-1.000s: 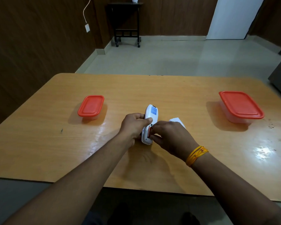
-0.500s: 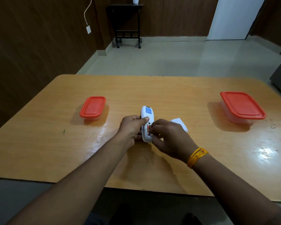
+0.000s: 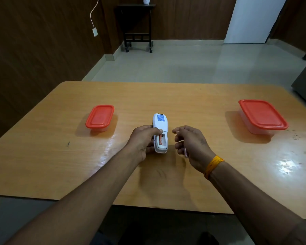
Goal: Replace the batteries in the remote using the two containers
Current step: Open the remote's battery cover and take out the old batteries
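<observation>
**Battery bay open, one cell showing**

The remote [image 3: 160, 131] lies back-up on the bench [image 3: 193, 103], near the middle, its rounded white plastic shell pointing away from the person. The left hand [image 3: 143, 140] grasps its left edge, thumb pressed at the top of the open battery bay. Inside the bay an orange cell [image 3: 160, 140] sits in the left slot; the right slot looks empty. The right hand [image 3: 191, 141] hovers just beside the remote, apart from it, fingers curled; it may be pinching a removed cell or the cover, but the view is too poor to tell.

Two clear plastic containers with glossy red snap lids stand well apart: a small container [image 3: 100, 117] far left and a large container [image 3: 262, 116] far right. Both lids are still on.

Risks from here, as I judge them:
- The bench top is smooth, lacquered wood with glare patches; a round cell set down loose could roll off the near edge.
- Nothing marks which container holds fresh cells, so old and new could be mixed.
- Prying the remaining cell against its spring could flick it out.
- A one-handed pull on a tight lid could skid the light container across the slick surface.
</observation>
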{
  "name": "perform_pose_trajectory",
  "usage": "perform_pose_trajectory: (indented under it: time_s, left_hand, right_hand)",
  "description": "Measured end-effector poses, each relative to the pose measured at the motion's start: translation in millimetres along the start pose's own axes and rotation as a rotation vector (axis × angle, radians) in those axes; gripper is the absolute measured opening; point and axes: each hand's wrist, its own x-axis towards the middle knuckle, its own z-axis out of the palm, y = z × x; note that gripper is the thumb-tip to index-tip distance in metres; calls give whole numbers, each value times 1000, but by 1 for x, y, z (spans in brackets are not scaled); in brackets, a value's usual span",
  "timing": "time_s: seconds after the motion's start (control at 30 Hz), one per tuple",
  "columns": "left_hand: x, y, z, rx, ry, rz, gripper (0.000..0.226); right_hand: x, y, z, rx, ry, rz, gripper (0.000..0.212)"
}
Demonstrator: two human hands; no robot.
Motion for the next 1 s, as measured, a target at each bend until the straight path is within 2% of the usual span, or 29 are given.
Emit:
perform_pose_trajectory:
  time_s: [0.07, 0.13, 0.23, 0.4, 0.53, 0.73, 0.83, 0.93, 1.0]
  left_hand:
    - [-3, 1, 2, -12, 4, -15, 22]
    - [-6, 0, 4, -20, 3, -31, 26]
    - [-10, -1, 7, -16, 12, -66, 24]
    - [-16, 1, 13, -1, 78, -91, 34]
    - [-22, 5, 20, 12, 154, -63, 23]
    - [-24, 12, 18, 50, 132, -41, 35]
    - [-22, 8, 14, 172, 101, 83, 32]
    - [-18, 2, 8, 575, 166, 361, 41]
    - [-16, -2, 5, 797, 240, 543, 33]
  right_hand:
    - [2, 6, 2, -52, -8, 80, 19]
    - [3, 10, 5, -153, -34, 100, 31]
    - [1, 11, 8, -193, -68, 44, 38]
    - [4, 15, 12, -231, -73, -88, 35]
    - [8, 20, 16, -306, -38, -169, 35]
    - [11, 26, 19, -297, -16, -165, 38]
    - [11, 24, 19, -257, -10, -138, 42]
    - [15, 22, 17, -233, -13, -137, 42]
    - [17, 23, 14, -252, -8, -135, 42]
